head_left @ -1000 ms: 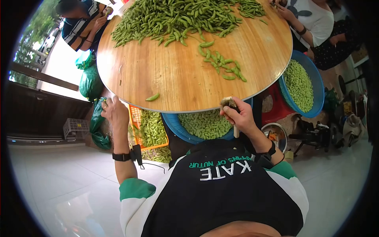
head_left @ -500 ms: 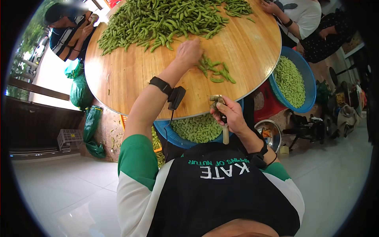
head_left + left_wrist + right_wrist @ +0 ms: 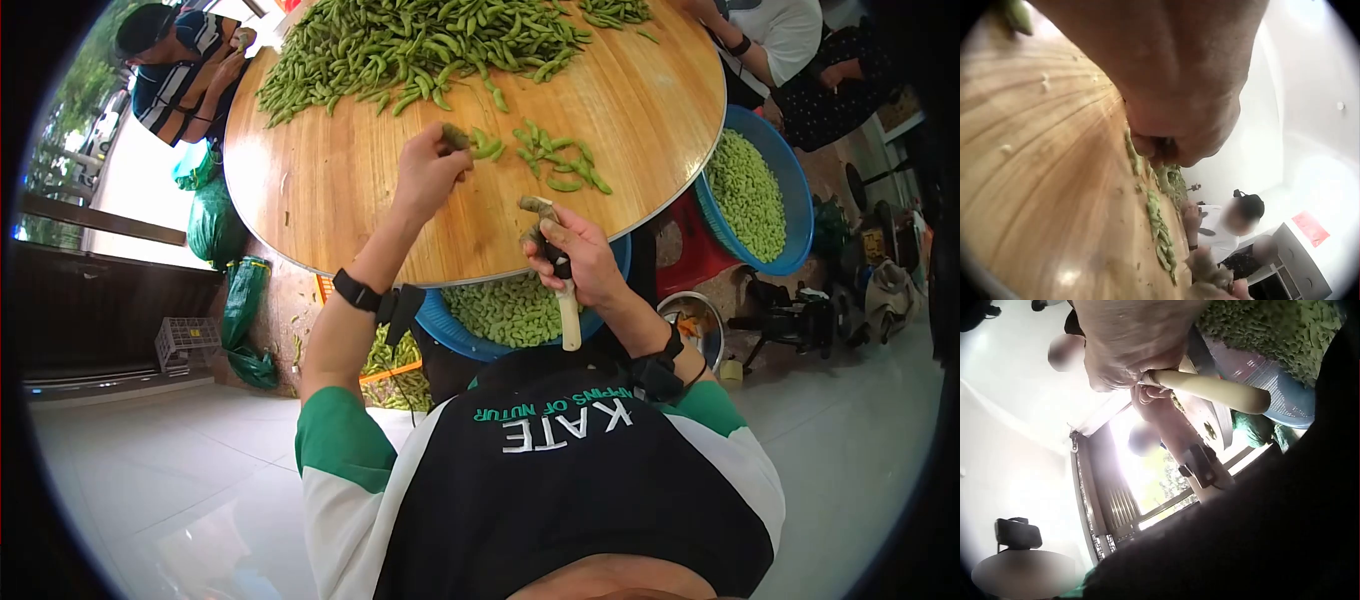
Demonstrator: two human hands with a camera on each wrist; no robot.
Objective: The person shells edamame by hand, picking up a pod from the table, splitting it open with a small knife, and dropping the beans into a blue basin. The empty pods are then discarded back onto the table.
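Observation:
Over the tabletop [image 3: 330, 190], my left hand [image 3: 432, 172] has curled fingers, with a few green pods [image 3: 487, 146] at its fingertips; the left wrist view hides the exact contact. My right hand [image 3: 580, 255], above the table's near edge, grips a tool by its pale handle [image 3: 569, 318], which points down toward my body. Dark wrapping [image 3: 536, 205] covers a fingertip of that hand. In the right wrist view the pale handle [image 3: 1216, 392] sticks out of the fist. A small group of loose pods [image 3: 560, 160] lies just right of the left hand.
A big heap of pods [image 3: 420, 50] covers the table's far side. Below the near edge is a blue basin [image 3: 430, 318] of shelled beans; another blue basin [image 3: 800, 215] stands at right. People sit at the far left and far right.
My left hand first reached from the table's left edge to the pods, then drew back toward me and left, with pods at its fingertips. The right hand kept its grip and tilted slightly.

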